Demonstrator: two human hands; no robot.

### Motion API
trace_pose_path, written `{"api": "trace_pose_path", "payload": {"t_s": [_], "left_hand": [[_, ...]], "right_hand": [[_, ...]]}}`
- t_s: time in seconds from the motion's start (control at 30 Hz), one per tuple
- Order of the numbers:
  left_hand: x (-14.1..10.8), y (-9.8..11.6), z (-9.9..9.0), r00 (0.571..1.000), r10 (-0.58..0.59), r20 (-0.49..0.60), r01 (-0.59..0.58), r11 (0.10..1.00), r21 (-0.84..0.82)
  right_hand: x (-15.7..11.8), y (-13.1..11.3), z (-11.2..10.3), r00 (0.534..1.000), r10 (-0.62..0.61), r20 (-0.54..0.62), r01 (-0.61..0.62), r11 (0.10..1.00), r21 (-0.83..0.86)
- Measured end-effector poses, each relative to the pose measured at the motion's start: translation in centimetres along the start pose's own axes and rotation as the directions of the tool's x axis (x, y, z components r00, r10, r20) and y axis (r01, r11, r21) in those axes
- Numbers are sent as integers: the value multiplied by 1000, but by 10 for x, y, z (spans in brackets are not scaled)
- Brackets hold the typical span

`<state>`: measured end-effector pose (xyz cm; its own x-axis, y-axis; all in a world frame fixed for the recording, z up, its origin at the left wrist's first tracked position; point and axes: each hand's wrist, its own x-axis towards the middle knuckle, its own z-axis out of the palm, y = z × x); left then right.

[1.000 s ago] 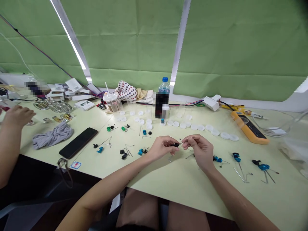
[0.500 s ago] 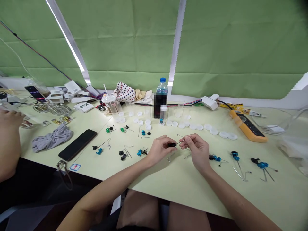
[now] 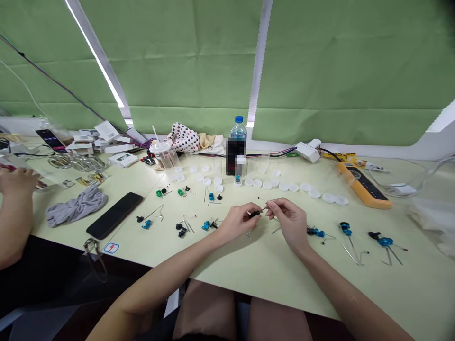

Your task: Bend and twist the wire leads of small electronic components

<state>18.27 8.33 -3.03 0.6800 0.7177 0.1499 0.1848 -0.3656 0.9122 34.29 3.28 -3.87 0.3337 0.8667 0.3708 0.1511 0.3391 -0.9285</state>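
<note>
Near the middle of the table, my left hand is closed on a small black part. My right hand pinches a thin metal rod, whose end meets the black part. Both hands are held close together above the tabletop. Around them lie small sets of parts: a blue piece left of my left hand, and another blue piece right of my right hand, with thin bent rods and black knobs beside them.
White round caps form a row behind my hands, near a bottle. An orange multimeter lies at the right. A dark phone and a grey cloth are at the left, near another person's hand.
My right hand has shifted slightly left, its fingers nearer the black part. At the far left, the other person's hand has changed its pose, and something red now shows by it.
</note>
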Motion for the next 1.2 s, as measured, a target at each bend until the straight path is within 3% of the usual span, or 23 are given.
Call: {"api": "trace_pose_path", "payload": {"t_s": [0.2,0.37,0.5,0.57,0.67,0.77,0.93,1.1,1.13,1.2], "left_hand": [[-2,1,-2,1000,-21,18,22,998,-59],[4,-5,-7,990,-93,105,126,921,-368],[10,-5,-22,989,-137,52,143,823,-550],[11,-5,-30,990,-143,15,122,784,-609],[13,-6,-40,989,-148,-25,92,727,-681],[13,-8,-42,991,-133,-17,78,679,-730],[12,-10,-42,991,-121,57,121,627,-770],[13,-12,-41,988,-129,84,146,617,-773],[13,-13,-41,987,-133,91,154,614,-774],[14,-14,-41,986,-134,103,164,608,-777]], "right_hand": [[-1,2,2,996,17,91,-14,999,-33],[-1,5,-1,989,21,146,-13,998,-54],[2,6,-4,971,29,237,27,973,-228],[4,5,-3,908,44,416,121,924,-363],[2,3,-1,737,121,665,272,848,-455],[-2,3,1,658,185,729,337,793,-506],[-7,17,5,641,144,754,501,666,-553],[-15,22,10,635,97,767,682,398,-614],[-15,20,10,637,89,766,687,386,-616],[-15,14,9,667,66,742,641,455,-617]]}}
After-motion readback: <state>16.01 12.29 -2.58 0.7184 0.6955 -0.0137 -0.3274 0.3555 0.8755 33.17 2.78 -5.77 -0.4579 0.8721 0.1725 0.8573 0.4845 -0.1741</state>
